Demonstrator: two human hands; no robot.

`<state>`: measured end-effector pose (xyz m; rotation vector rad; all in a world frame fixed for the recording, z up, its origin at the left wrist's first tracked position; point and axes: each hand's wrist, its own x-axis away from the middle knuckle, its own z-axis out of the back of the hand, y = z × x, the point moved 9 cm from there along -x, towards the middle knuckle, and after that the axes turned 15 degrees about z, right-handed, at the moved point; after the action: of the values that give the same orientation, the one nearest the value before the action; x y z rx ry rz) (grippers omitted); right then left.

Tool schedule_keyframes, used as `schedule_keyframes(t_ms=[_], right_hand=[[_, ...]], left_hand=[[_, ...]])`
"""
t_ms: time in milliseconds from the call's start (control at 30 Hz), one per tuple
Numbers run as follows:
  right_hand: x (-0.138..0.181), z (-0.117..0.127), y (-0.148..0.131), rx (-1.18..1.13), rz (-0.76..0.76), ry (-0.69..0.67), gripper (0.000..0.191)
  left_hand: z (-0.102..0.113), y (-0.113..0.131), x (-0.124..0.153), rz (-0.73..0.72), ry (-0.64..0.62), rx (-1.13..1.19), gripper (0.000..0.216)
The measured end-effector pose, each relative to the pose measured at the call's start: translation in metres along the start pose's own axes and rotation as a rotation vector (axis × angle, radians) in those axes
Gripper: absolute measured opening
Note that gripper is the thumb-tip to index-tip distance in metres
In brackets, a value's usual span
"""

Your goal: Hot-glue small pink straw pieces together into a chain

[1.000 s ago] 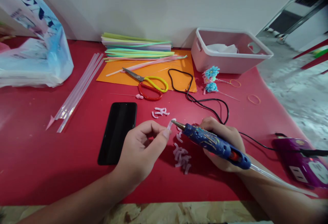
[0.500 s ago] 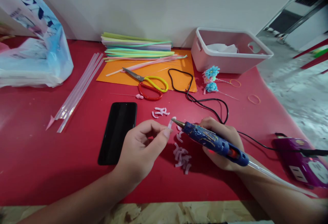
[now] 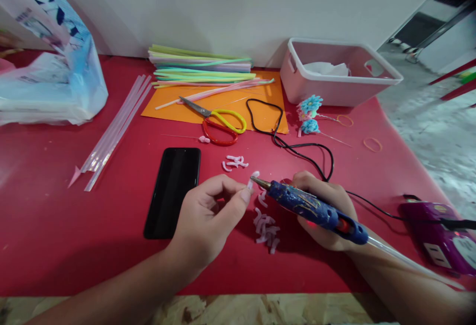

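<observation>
Between thumb and forefinger, my left hand (image 3: 208,216) pinches a short pale pink fuzzy pipe-cleaner piece (image 3: 254,175). My right hand (image 3: 329,211) is wrapped round a blue hot glue gun (image 3: 312,205), a clear glue stick (image 3: 412,261) trailing from its back end. The gun's metal nozzle points left, at or very near the held piece; whether they touch I cannot tell. Below the nozzle lies a loose pile of similar pink pieces (image 3: 266,228), and a smaller group (image 3: 235,161) lies just beyond my left fingertips.
A black phone (image 3: 173,193) lies left of my left hand. Scissors (image 3: 223,126), coloured pipe cleaners (image 3: 204,70) on orange card (image 3: 171,103), clear glue sticks (image 3: 119,127), a black cord (image 3: 297,146), fuzzy flowers (image 3: 310,109), a pink basket (image 3: 336,87), a purple power box (image 3: 433,236) and a plastic bag (image 3: 80,77) surround the work.
The whole view has shifted slightly. The nozzle now sits a little lower along the held piece, whose curved tip shows above it. Both hands keep their grips.
</observation>
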<state>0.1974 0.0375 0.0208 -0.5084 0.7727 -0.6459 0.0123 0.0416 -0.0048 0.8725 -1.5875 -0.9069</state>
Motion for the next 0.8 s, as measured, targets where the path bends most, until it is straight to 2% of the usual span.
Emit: schedule_keyframes(t_ms=[200,500,800], right_hand=[[-0.0001,0.0018,-0.0005,0.002,-0.012,0.002,0.013],[-0.0003,-0.0011,-0.0017,0.016,-0.006,-0.023,0.02],[-0.0021,-0.0003,-0.0032,-0.018,-0.016,-0.006,0.015]], left_hand=[[0.0014,-0.003,0.0008,0.016,-0.002,0.033,0.022],[0.0005,-0.0017,0.0004,0.013,-0.008,0.002,0.021],[0.0022,0.0023,0.0029,-0.004,0.028,-0.049,0.022]])
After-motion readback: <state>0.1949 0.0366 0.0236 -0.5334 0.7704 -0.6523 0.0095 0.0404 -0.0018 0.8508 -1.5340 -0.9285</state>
